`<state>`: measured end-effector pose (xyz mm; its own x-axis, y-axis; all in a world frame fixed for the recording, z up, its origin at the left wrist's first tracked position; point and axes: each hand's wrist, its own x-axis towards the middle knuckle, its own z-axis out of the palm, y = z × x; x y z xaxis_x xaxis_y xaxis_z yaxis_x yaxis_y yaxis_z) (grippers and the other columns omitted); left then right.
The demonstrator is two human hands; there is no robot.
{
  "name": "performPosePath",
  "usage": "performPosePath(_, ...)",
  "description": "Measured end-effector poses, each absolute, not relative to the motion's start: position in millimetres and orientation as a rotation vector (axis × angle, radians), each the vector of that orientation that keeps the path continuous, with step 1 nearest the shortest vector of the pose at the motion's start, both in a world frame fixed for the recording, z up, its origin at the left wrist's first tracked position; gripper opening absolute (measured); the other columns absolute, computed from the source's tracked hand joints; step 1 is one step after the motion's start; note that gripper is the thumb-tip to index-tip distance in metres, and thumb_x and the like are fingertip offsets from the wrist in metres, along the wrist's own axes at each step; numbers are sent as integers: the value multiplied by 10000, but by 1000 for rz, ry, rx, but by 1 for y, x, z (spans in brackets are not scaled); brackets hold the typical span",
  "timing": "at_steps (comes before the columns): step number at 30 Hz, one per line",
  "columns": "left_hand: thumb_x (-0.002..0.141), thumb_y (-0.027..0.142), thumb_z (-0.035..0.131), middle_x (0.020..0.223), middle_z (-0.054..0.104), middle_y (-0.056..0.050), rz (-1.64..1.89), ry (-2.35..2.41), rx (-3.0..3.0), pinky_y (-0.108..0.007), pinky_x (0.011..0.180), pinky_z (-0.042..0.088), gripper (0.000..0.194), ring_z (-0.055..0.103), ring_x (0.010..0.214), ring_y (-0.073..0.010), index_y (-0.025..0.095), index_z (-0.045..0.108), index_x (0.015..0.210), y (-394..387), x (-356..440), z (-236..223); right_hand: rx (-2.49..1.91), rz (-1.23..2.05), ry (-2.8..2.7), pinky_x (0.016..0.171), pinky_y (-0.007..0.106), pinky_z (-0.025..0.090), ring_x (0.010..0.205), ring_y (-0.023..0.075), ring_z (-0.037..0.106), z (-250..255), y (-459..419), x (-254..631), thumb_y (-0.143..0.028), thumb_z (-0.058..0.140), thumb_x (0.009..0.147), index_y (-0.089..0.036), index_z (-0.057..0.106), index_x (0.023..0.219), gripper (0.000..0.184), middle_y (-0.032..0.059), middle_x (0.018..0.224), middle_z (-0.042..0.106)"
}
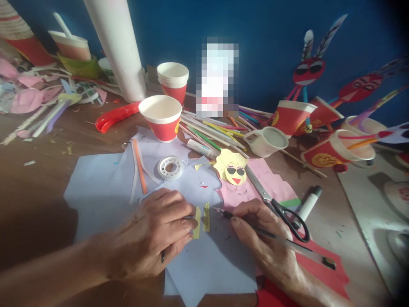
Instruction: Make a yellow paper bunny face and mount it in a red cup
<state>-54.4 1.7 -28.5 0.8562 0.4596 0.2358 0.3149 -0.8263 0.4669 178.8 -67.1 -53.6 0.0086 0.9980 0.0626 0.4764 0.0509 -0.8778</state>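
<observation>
My left hand (159, 236) rests on blue-grey paper (223, 268), its fingers closed and their tips pressed on a yellow paper strip (197, 226). Beside that strip lies a second yellow strip (206, 217) with dark pen marks on it. In my right hand (265, 224) is a pen (297, 247), its point just to the right of the marked strip and apart from it. A small dark thing shows under my left hand; I cannot make it out. Above the strips is a yellow paper face (235, 171) with dark glasses and a red mouth.
Scissors (266, 196) and a marker (308, 204) lie by my right hand. Behind stand red paper cups (161, 123), a white mug (266, 140), a tape spool (170, 168) and coloured sticks (211, 132). A white pipe (115, 47) rises at the back; paper scraps (28, 94) are heaped left.
</observation>
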Motion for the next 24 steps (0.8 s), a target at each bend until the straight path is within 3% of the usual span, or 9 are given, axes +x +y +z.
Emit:
performPosePath(6, 866, 133, 528, 990, 661, -74, 391, 505, 2733, -360, 809, 438, 160, 525, 970, -228, 178, 642, 970, -2, -53, -29, -1199, 542, -1852, 603, 247, 498, 671, 134, 637, -48, -71, 180, -180, 472, 916, -202, 540, 1130, 226, 33, 840, 699)
performPosePath(10, 883, 146, 514, 1025, 658, -71, 403, 518, 2754, -370, 809, 440, 167, 523, 995, -233, 173, 633, 997, -5, -54, -32, -890, 291, -2265, 705, 336, 460, 814, 175, 650, -43, -76, 178, -202, 440, 944, -156, 584, 1081, 204, 64, 872, 736)
performPosePath(15, 912, 177, 485, 1005, 648, -73, 394, 609, 2760, -389, 817, 434, 173, 497, 1033, -248, 158, 615, 1024, -12, -55, -36, -968, 175, -2443, 919, 410, 360, 1056, 210, 602, -45, -78, 175, -141, 466, 929, -166, 632, 1052, 208, 51, 960, 743)
performPosePath(24, 912, 189, 473, 1079, 631, -76, 343, 676, 2780, -408, 820, 443, 247, 501, 995, -246, 161, 568, 1137, -19, -54, -39, -1142, 102, -2258, 899, 405, 356, 961, 216, 632, -44, -73, 173, -73, 507, 869, -162, 619, 1057, 237, 55, 1016, 737)
